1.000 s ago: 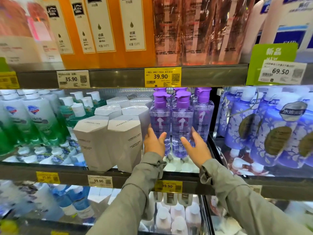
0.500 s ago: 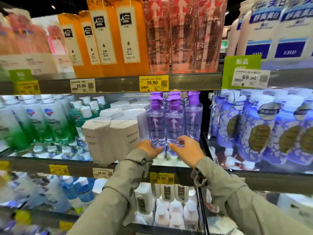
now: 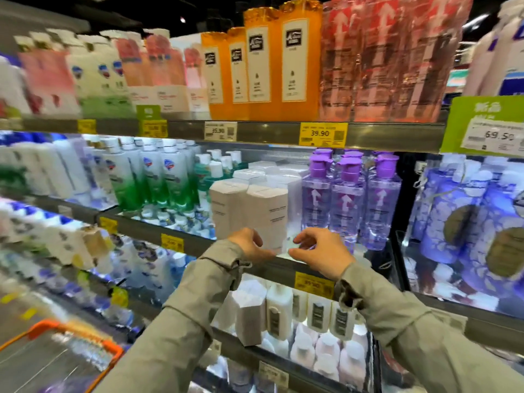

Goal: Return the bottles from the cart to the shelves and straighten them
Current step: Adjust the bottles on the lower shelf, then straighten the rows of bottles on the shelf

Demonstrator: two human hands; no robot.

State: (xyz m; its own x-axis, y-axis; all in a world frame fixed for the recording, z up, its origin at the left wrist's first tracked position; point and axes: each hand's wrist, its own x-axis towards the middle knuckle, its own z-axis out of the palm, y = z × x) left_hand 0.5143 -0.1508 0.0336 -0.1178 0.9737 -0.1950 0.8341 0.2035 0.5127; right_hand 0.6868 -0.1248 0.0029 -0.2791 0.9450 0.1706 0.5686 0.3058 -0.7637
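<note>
Head view of a shop shelf. The left hand (image 3: 249, 246) and right hand (image 3: 320, 255) hover close together just in front of the middle shelf (image 3: 204, 248), fingers loosely curled, both holding nothing and touching no bottle.

Just behind and to the right of the hands stand the purple bottles (image 3: 347, 205), clear with purple pump caps. They are upright on the middle shelf, side by side, arrows facing forward. Three are in the front row; at least three more purple caps show behind them, and the exact number there cannot be told.

This group looks placed and straightened, so that part of the task seems done. The orange-rimmed cart (image 3: 93, 337) sits at the lower left, well apart from the hands. Its contents are too blurred to count, so how many bottles are left to return cannot be told.

Left of the purple bottles stand two white boxes (image 3: 249, 214) in front. Four orange bottles (image 3: 292, 61) are on the shelf above
</note>
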